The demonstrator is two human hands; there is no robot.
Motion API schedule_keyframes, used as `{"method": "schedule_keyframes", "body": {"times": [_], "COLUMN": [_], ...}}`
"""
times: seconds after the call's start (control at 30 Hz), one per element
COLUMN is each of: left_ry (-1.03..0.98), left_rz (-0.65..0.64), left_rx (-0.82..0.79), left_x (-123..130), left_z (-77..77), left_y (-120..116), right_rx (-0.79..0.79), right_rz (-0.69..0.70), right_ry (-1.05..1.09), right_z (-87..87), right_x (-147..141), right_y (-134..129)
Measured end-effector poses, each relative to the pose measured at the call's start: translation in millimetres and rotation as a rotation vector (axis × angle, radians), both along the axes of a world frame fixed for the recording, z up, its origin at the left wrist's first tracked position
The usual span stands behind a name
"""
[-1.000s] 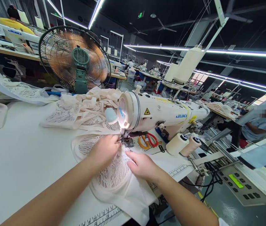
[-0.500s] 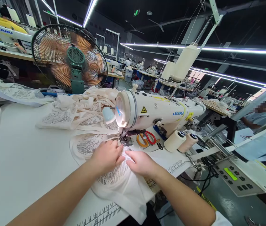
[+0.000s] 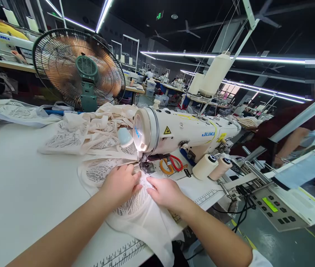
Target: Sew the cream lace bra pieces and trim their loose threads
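Note:
A cream lace garment piece lies under the needle area of a white JUKI sewing machine, its plain edge draping over the table's front. Close in front of the presser foot, my left hand presses on the lace with its fingers curled together at the cloth. My right hand pinches the same piece between thumb and forefinger, just right of the seam line. Part of the lace is hidden beneath both hands. Snips with red and orange handles rest on the machine bed beside a small black blade.
More lace pieces are heaped behind and left of the machine. Two thread cones stand at the right, near a control panel. A large fan stands beyond the table. A person in dark red is at the right.
A person in dark red has come into view at the right, where a person in light blue showed before. The view has shifted slightly; my hands keep nearly the same place on the lace.

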State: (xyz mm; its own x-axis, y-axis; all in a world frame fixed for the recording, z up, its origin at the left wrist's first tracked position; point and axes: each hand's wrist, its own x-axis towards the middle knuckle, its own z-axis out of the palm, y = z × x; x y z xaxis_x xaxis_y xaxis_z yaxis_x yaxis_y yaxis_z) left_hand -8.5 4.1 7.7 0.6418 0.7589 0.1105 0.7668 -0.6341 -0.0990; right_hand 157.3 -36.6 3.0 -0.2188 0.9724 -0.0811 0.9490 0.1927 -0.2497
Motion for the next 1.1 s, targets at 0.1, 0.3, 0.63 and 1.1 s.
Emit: {"method": "schedule_keyframes", "body": {"times": [0.1, 0.3, 0.63, 1.1], "left_ry": [0.019, 0.062, 0.161, 0.087], "left_rz": [0.017, 0.117, 0.280, 0.476], "left_rx": [0.020, -0.007, -0.409, -0.307], "left_x": [-1, -1, -4, -10], "left_z": [2.3, 12.8, 30.0, 33.3], "left_y": [2, -7, -16, -2], "right_rx": [0.031, 0.108, 0.074, -0.032], "right_rz": [0.014, 0.199, 0.223, 0.108], "right_ry": [-0.012, -0.015, 0.025, -0.080], "right_z": [-0.4, -3.4, -7.3, 3.4], "right_x": [4, 20, 26, 3], "right_y": [-3, -17, -10, 16]}}
